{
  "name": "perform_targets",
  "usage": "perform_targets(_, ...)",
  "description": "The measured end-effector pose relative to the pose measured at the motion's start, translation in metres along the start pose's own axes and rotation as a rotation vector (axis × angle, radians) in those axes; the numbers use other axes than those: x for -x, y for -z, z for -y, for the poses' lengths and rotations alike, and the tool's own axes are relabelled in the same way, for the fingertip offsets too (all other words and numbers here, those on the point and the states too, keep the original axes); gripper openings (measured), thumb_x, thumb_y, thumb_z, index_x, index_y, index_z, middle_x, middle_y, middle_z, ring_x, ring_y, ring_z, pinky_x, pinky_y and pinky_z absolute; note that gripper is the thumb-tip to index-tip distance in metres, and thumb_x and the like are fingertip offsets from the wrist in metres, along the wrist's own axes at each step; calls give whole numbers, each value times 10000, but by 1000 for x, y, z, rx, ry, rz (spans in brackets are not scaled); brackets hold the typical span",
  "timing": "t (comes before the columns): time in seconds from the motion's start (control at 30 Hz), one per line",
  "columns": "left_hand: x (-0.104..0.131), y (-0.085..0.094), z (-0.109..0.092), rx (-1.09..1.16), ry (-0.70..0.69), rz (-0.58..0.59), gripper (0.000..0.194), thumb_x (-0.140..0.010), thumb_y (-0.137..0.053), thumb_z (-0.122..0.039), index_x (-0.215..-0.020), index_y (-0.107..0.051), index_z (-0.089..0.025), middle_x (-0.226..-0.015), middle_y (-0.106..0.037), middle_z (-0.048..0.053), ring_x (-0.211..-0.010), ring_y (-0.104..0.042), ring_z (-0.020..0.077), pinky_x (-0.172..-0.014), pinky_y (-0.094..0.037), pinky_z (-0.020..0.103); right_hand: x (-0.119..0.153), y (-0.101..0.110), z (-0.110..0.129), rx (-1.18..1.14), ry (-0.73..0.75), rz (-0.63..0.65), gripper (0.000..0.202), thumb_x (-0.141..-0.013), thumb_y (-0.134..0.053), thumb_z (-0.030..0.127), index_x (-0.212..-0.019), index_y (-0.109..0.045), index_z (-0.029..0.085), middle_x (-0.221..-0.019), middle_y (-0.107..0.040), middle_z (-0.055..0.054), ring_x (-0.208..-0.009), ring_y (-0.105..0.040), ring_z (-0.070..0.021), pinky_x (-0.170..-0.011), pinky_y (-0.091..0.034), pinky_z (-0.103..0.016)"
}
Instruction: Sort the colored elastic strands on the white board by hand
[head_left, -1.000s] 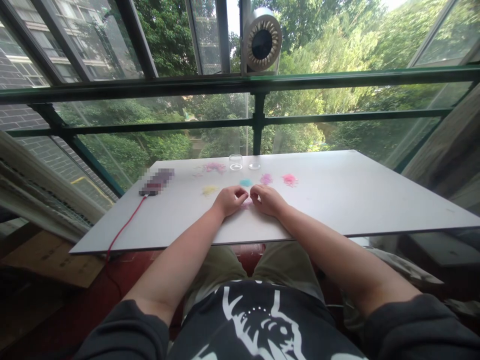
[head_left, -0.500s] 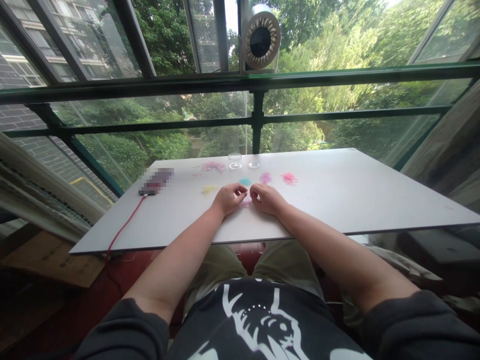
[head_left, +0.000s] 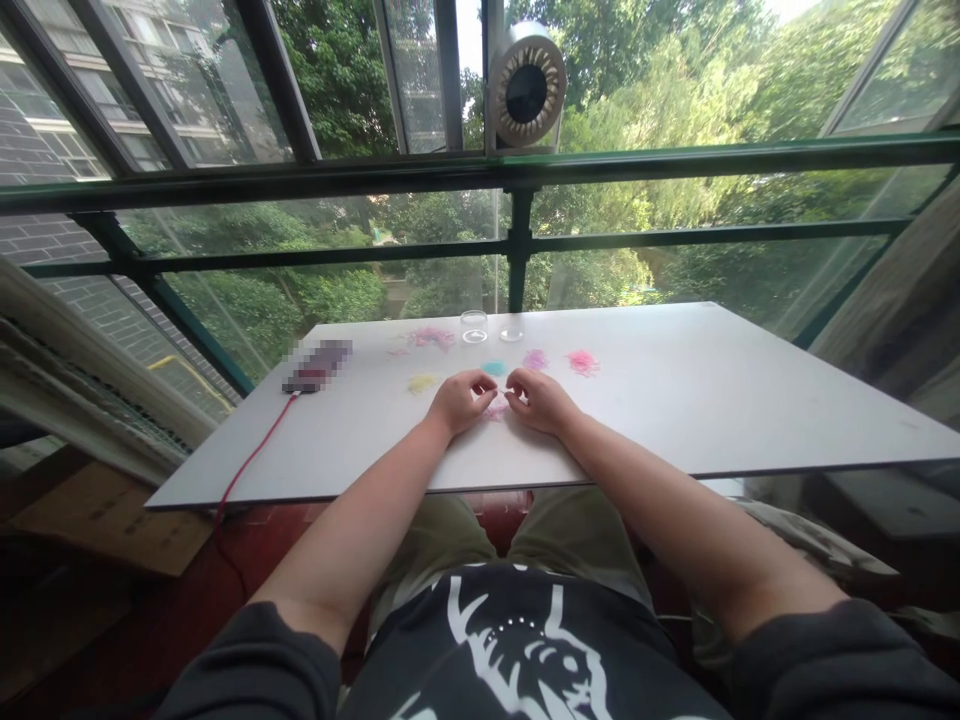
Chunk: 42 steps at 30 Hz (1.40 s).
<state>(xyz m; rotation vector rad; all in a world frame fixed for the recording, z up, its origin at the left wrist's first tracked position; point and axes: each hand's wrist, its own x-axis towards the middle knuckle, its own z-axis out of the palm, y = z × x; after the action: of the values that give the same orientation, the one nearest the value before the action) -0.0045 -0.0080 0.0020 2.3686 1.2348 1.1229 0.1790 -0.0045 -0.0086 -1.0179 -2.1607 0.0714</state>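
My left hand (head_left: pixel 463 400) rests on the white table (head_left: pixel 750 400) with thumb and fingers bent into a pinch. Facing it, my right hand (head_left: pixel 541 400) is pinched the same way, its fingertips a small gap from the left's. Whatever the fingertips hold is too small to make out. Between and below them lies a pink pile (head_left: pixel 495 411) of thin little strands or bands, partly covered by the hands. Just beyond are a teal pile (head_left: pixel 493 368) and a purple pile (head_left: pixel 535 358). A yellow pile (head_left: pixel 422 383) lies to the left, a bright pink pile (head_left: pixel 583 362) to the right.
A larger pink-purple pile (head_left: pixel 433 338) is spread at the back left. Near the far edge stand a clear cup (head_left: pixel 474 328) and a clear round dish or lid (head_left: pixel 511 335). A blurred-out phone (head_left: pixel 319 366) with a red cable (head_left: pixel 259 440) lies at left.
The fingertips of my two hands have moved slightly apart, widening the gap between them. The whole view has shifted a little; the piles and containers look unmoved.
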Motion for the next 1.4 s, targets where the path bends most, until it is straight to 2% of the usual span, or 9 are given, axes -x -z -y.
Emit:
perform_targets(0.4, 0, 1, -1, -4, 2, 24, 125, -736, -555, -243, -787, -639, -166, -761, -668, 16, -709, -589, 128, -711, -468, 247, 1, 0, 1, -6, 69, 17, 153, -714, -547, 213, -862, -520, 183, -697, -534, -4, -618, -451, -123, -601, -346, -236)
perform_targets(0.53, 1, 1, -1, -10, -1, 25, 130, -744, -548, -249, -769, -642, -164, -744, -666, 17, -699, -589, 127, -708, -466, 245, 1, 2, 4, 19, 110, 33, 126, -752, -507, 186, -874, -538, 183, -719, -551, -15, -649, -473, -127, -627, -357, -235)
perform_targets(0.77, 1, 0, 1, 10, 3, 43, 154, -747, -543, -265, -779, -652, -162, -743, -670, 20, -694, -593, 127, -705, -467, 246, 0, 2, 4, 27, 108, 28, 133, -797, -456, 179, -887, -553, 175, -741, -576, -33, -652, -486, -129, -627, -360, -233)
perform_targets(0.97, 1, 0, 0, 10, 31, 44, 170, -744, -547, -283, -785, -661, -164, -742, -677, 21, -688, -598, 131, -701, -471, 249, 0, 1, 3, 16, 96, 10, 112, -793, -446, 157, -803, -557, 174, -726, -577, -36, -642, -474, -129, -605, -349, -231)
perform_targets(1.4, 2, 2, -4, 4, 62, 29, 162, -740, -542, -269, -759, -666, -166, -720, -676, 14, -671, -595, 126, -677, -469, 235, 0, 1, 0, -6, 66, -7, 110, -781, -450, 152, -784, -559, 171, -713, -564, -30, -624, -464, -124, -605, -351, -230)
